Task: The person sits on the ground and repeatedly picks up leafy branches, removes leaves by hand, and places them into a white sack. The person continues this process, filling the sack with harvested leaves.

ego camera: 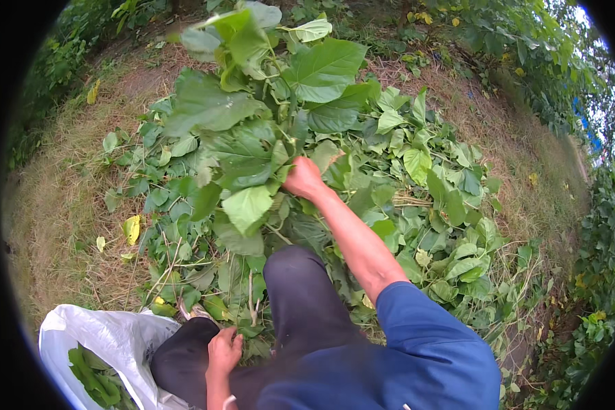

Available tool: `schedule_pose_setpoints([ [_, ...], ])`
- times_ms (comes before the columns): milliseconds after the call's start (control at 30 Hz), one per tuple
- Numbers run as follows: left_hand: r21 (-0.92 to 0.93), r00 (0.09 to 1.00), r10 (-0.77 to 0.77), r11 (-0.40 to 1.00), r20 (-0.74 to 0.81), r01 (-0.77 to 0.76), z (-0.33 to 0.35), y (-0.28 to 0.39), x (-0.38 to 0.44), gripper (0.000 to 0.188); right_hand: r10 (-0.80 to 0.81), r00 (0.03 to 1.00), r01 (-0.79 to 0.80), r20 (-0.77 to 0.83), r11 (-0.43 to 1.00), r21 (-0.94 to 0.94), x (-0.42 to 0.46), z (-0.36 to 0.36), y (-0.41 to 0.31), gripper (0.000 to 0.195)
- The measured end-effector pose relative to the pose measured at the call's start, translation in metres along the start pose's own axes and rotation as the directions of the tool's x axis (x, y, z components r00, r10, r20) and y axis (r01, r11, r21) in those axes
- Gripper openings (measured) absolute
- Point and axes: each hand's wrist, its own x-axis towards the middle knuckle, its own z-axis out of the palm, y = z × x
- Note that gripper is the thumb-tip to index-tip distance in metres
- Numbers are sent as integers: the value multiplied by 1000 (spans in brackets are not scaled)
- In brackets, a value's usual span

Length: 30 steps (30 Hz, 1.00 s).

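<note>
My right hand (303, 178) is closed around the stem of a large leafy branch (246, 154), whose broad green leaves spread above and to the left of the fist. Beneath it lies a wide heap of cut leafy branches (441, 195). My left hand (224, 350) rests by my left knee with its fingers curled; whether anything is between them cannot be made out. Beside that knee stands a white plastic sack (118, 335), its mouth open, with green leaves (97, 379) inside.
Dry grass (72, 215) surrounds the heap, with a few yellow leaves (131, 229) on it. Green bushes (548, 46) border the ground at the top and right. A bare forked twig (252, 302) sticks up near my knees.
</note>
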Motion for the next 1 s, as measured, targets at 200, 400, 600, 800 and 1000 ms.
schedule_pose_setpoints([
  [200, -18, 998, 5, 1000, -66, -6, -9, 1, -10, 27, -143, 971, 160, 191, 984, -79, 49, 86, -146, 49],
  [400, 13, 999, -33, 999, -40, 34, -5, -1, -9, 27, -216, 944, 224, 250, 975, -6, 27, 153, -131, 63],
  [600, 65, 999, -1, 998, 37, -1, -5, 2, 5, 31, -133, 885, 168, 446, 985, -41, 3, 117, -61, 52],
  [800, 72, 1000, -7, 997, 19, 5, -7, 4, 3, 31, -113, 891, 134, 440, 991, -17, -23, 86, -43, 45],
  [1000, 21, 992, 48, 999, -120, -46, -16, 5, -18, 29, -227, 854, 212, 468, 974, 86, -67, 55, -58, 43],
])
